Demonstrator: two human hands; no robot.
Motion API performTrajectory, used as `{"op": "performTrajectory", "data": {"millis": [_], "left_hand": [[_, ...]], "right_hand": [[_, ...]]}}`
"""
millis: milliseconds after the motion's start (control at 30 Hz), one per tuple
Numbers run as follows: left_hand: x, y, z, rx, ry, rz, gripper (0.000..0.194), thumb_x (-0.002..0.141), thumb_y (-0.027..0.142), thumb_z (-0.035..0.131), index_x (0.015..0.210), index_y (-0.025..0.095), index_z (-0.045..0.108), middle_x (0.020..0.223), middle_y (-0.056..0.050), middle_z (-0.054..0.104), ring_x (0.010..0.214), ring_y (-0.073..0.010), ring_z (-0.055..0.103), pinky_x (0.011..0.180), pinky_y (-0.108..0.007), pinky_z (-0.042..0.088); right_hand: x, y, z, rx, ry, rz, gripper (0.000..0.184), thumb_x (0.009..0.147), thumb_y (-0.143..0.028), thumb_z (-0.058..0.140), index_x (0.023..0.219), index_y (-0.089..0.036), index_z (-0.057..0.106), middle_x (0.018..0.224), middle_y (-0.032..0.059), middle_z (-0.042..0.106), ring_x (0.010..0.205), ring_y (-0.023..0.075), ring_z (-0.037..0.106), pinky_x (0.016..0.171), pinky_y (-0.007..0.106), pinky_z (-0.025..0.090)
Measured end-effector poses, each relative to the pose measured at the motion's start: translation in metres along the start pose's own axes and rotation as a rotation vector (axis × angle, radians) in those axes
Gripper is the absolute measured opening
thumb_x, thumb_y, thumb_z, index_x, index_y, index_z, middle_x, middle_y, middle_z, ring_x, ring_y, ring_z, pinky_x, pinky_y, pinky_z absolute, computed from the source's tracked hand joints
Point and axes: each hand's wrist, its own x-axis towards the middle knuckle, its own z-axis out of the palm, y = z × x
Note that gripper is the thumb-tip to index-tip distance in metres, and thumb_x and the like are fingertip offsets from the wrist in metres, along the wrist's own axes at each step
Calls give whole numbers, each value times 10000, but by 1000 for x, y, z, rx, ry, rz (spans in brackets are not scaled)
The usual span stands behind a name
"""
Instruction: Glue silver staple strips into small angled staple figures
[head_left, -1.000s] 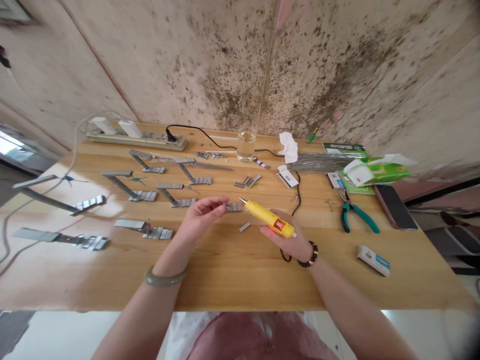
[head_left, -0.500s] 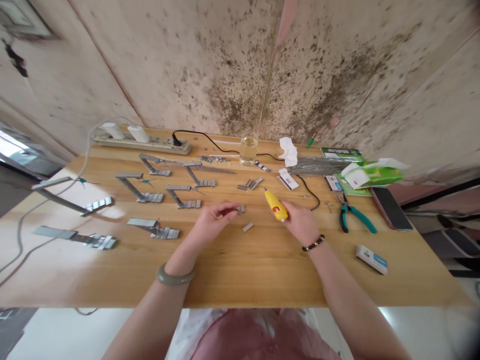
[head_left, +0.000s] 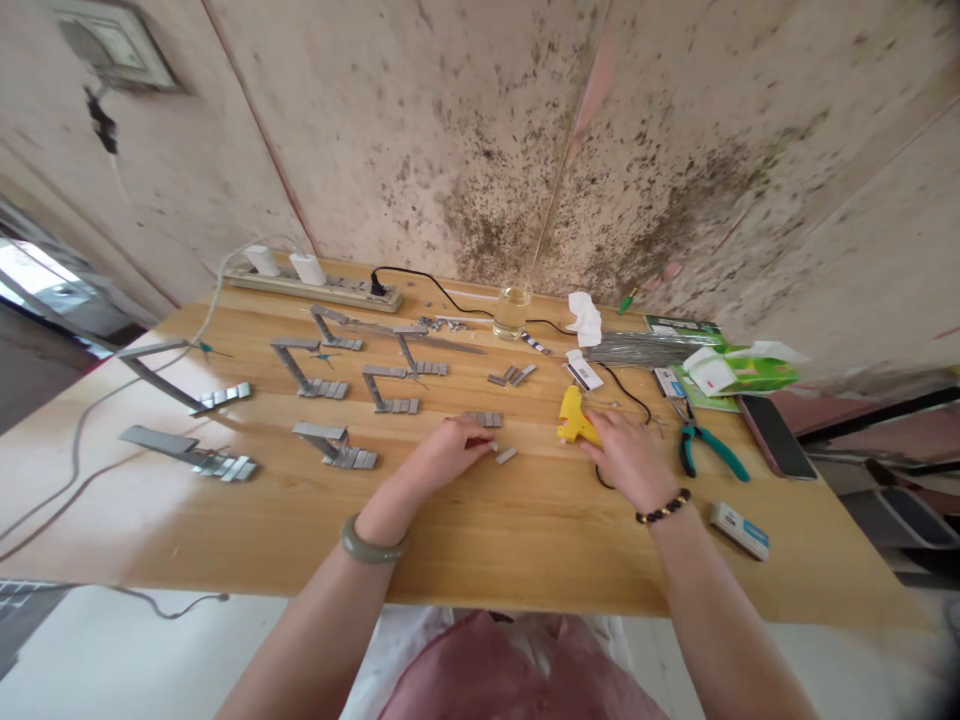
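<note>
A yellow hot glue gun (head_left: pixel 576 418) is in my right hand (head_left: pixel 631 458), whose fingers close round its handle low over the table. My left hand (head_left: pixel 450 450) is beside a row of joined grey blocks (head_left: pixel 484 419), with its thumb and fingers pinched together. A tiny pale bit shows at those fingertips, too small to name. Just right of them a single grey block (head_left: pixel 507 455) lies on the wood. Several loose grey blocks (head_left: pixel 523 375) lie farther back.
Several grey bent stands (head_left: pixel 390 390) occupy the left side. A glass of liquid (head_left: pixel 511 312) and a power strip (head_left: pixel 322 290) are at the back. To the right are teal pliers (head_left: pixel 712 450), a phone (head_left: pixel 776 437), a small box (head_left: pixel 739 530) and a tissue pack (head_left: pixel 742 370).
My right hand has moved right and turned the glue gun more side-on. My left hand has left the row of blocks and come down toward the single block. The camera view has shifted left.
</note>
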Motion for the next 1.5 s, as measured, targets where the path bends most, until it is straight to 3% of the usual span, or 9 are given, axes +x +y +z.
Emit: {"op": "performTrajectory", "data": {"millis": [133, 300, 700, 1000, 1100, 1233, 1400, 1500], "left_hand": [[0, -1, -1, 83, -19, 47, 158, 831, 166, 579, 870, 206, 727, 835, -43, 708, 755, -178, 634, 712, -277, 471], [-1, 1, -4, 152, -23, 80, 159, 818, 118, 571, 847, 182, 714, 856, -64, 680, 819, -187, 622, 771, -284, 475], [-1, 7, -7, 213, -54, 53, 126, 810, 157, 598, 871, 180, 706, 864, -71, 641, 836, -199, 601, 777, -307, 472], [0, 6, -6, 196, -30, 44, 82, 816, 184, 609, 788, 179, 686, 788, -50, 603, 749, -178, 570, 681, -284, 451], [1, 6, -6, 195, -41, 39, 82, 825, 200, 609, 801, 175, 683, 800, -52, 602, 762, -178, 570, 695, -284, 451], [1, 7, -7, 162, -52, 49, 108, 846, 202, 583, 817, 167, 680, 814, -55, 605, 774, -174, 574, 720, -287, 452], [1, 8, -7, 156, -47, 36, 111, 847, 210, 578, 803, 171, 672, 803, -50, 606, 754, -167, 570, 702, -282, 450], [1, 8, -7, 168, -49, 34, 108, 843, 206, 579, 815, 176, 679, 811, -49, 611, 763, -169, 572, 706, -285, 449]], "right_hand": [[3, -43, 1, 209, 62, -353, 226, 880, -170, 566, 1106, -182, 579, 1101, 98, 600, 1055, 235, 550, 926, 382, 454], [15, -71, 19, 232, -7, -459, 131, 884, -206, 589, 1003, -169, 627, 999, 85, 599, 947, 217, 573, 824, 358, 499], [9, -63, 23, 332, -22, -417, 63, 891, -199, 583, 894, -160, 632, 891, 57, 633, 873, 191, 577, 794, 318, 461], [4, -57, 19, 463, -51, -503, 182, 869, -355, 623, 835, -187, 684, 937, 44, 616, 910, 179, 561, 826, 313, 431], [2, -62, 20, 440, -53, -474, 192, 871, -363, 620, 836, -181, 671, 900, 39, 611, 898, 181, 563, 825, 316, 428], [-1, -73, 20, 361, -41, -377, 356, 819, -496, 640, 909, -152, 655, 901, 69, 600, 879, 211, 562, 794, 344, 439], [-2, -82, 19, 324, -52, -375, 157, 888, -309, 599, 877, -160, 647, 892, 62, 599, 869, 193, 561, 780, 318, 433], [0, -78, 20, 354, -44, -367, 128, 903, -261, 574, 905, -154, 644, 906, 60, 609, 881, 191, 569, 792, 316, 437]]}}
